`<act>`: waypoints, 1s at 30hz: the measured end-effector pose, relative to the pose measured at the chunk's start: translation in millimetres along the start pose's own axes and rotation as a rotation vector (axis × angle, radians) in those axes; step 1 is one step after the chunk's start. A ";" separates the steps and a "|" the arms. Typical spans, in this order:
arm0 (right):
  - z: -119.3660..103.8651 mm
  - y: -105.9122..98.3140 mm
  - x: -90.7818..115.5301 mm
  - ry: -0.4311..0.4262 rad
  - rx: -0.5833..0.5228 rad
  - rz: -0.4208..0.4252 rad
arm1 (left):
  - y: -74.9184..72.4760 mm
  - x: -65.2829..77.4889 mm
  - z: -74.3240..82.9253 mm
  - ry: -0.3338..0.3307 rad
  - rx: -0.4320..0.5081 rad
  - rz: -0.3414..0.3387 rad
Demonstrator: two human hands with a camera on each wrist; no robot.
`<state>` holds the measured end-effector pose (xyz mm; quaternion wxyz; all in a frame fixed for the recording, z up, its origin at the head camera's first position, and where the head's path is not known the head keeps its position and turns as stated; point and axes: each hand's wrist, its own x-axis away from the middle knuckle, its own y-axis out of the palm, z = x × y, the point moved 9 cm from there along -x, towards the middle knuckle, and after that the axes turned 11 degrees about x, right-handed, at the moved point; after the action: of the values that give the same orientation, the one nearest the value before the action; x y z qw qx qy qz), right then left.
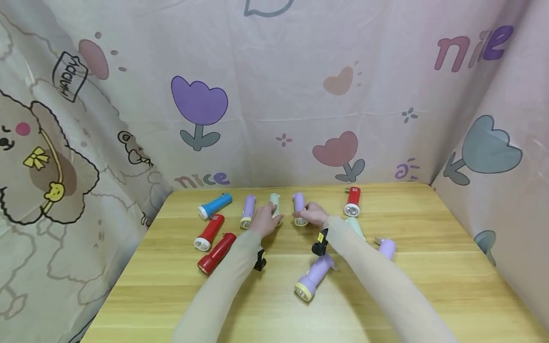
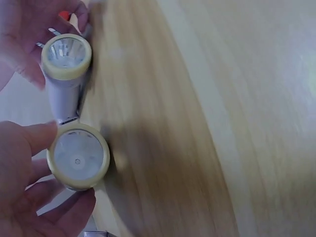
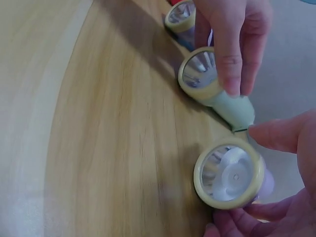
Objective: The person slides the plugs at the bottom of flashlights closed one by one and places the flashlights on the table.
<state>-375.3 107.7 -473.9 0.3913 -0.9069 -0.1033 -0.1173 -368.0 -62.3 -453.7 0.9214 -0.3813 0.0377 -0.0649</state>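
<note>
My left hand holds a pale green flashlight near the back of the table. In the left wrist view, the left hand's thumb and fingers lie on either side of its cream-rimmed head. Just to the right, my right hand holds a purple flashlight around its head end. The purple flashlight appears lower in the right wrist view, lens toward the camera, with fingers beneath it and the thumb near its rim. Both flashlights lie on the wooden table, lenses toward me.
At left are another purple flashlight, a blue one and two red ones. A red-and-white flashlight lies back right. Nearer are a purple one, a partly hidden green one and another purple one.
</note>
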 end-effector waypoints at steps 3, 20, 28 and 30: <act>-2.5 1.2 4.5 0.000 -0.007 -0.001 | -2.8 1.2 -1.1 -0.013 0.050 0.013; -17.4 -59.9 44.9 -0.167 0.109 0.152 | -9.8 17.9 56.2 0.175 -0.004 0.014; -9.2 -99.8 77.0 -0.232 0.237 0.287 | 15.0 41.7 109.6 0.461 -0.110 -0.107; -4.1 -105.6 82.3 -0.254 0.277 0.316 | 20.0 47.3 119.2 0.521 -0.178 -0.119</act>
<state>-327.0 183.6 -374.6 0.5093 -0.8570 -0.0233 0.0756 -305.2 27.9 -384.6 0.8380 -0.4329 0.2562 -0.2113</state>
